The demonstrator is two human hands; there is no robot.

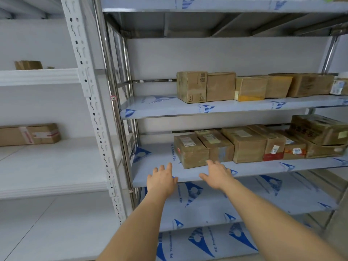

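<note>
1. Now both my arms stretch toward the steel shelf [154, 166], which is wrapped in white film with blue marks.
2. My left grip [161, 178] is spread, with the fingers straight and apart, and it holds nothing. It hangs over the shelf's front edge near its left end, apart from every carton.
3. My right grip [216, 174] is spread and empty too, over the same front edge. Its fingertips [210, 162] reach the lower front corner of the end box [190, 151], and I cannot tell whether they touch it.
4. The end box is brown card with a white label on top. It stands leftmost in a row on this shelf, set back a little from the front edge, with bare shelf to its left.
5. A neighbour box [218, 147] sits against its right side, slightly skewed. Further cartons [248, 146] run close-packed toward the right end, so only the left and front faces of the end box lie free.
6. One shelf up, an upper row [220, 86] of cartons stands along the back.
7. A white slotted post [90, 102] rises just beside the shelf's left end. Beyond it, a taped carton [30, 134] lies on a white rack.
8. Under my wrists runs a lower shelf [207, 202], also wrapped in film.
</note>
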